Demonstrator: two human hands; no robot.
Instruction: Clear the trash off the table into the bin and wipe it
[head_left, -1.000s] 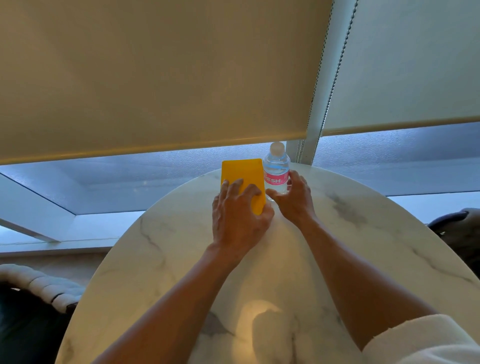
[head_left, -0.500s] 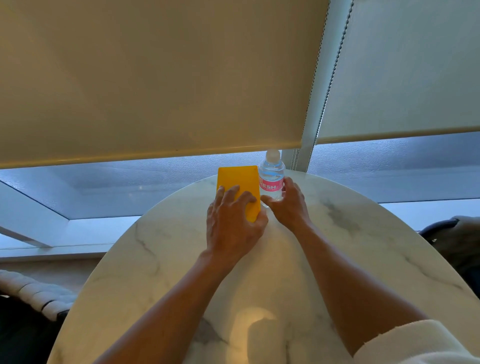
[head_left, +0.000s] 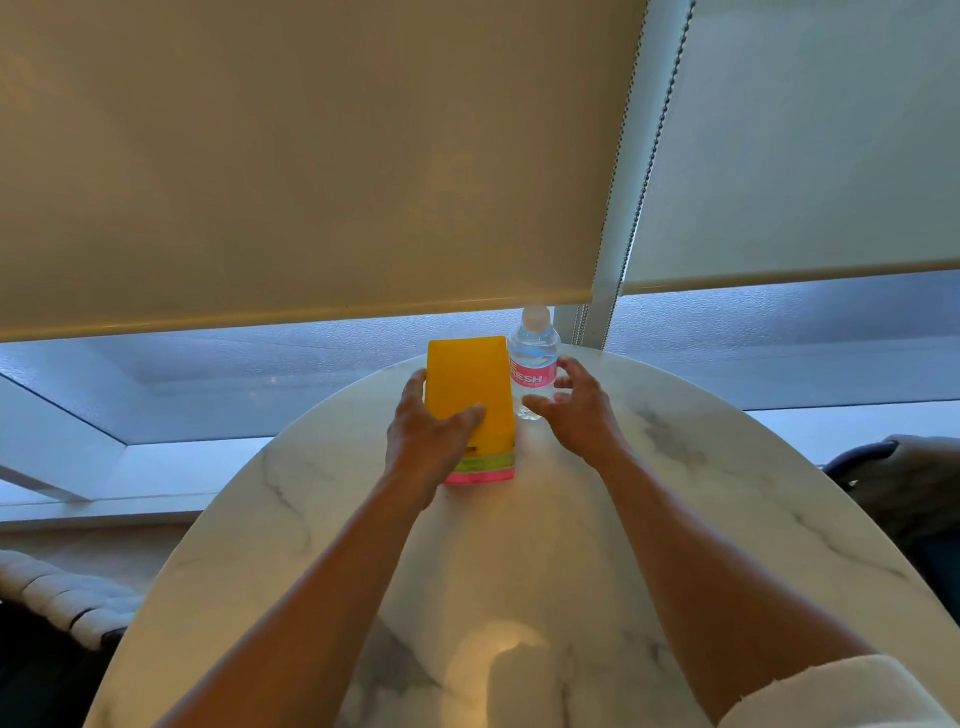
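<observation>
My left hand (head_left: 431, 441) has its grip clamped on the yellow pouch (head_left: 470, 400), thumb across its front, at the far side of the marble desk (head_left: 519, 571). My right hand (head_left: 579, 410), grip apart, cups near the water bottle (head_left: 532, 364) just beside the pouch; contact unclear.

Pouch (head_left: 467, 384) stands on table (head_left: 727, 493) — bottle (head_left: 532, 364) just right.
</observation>
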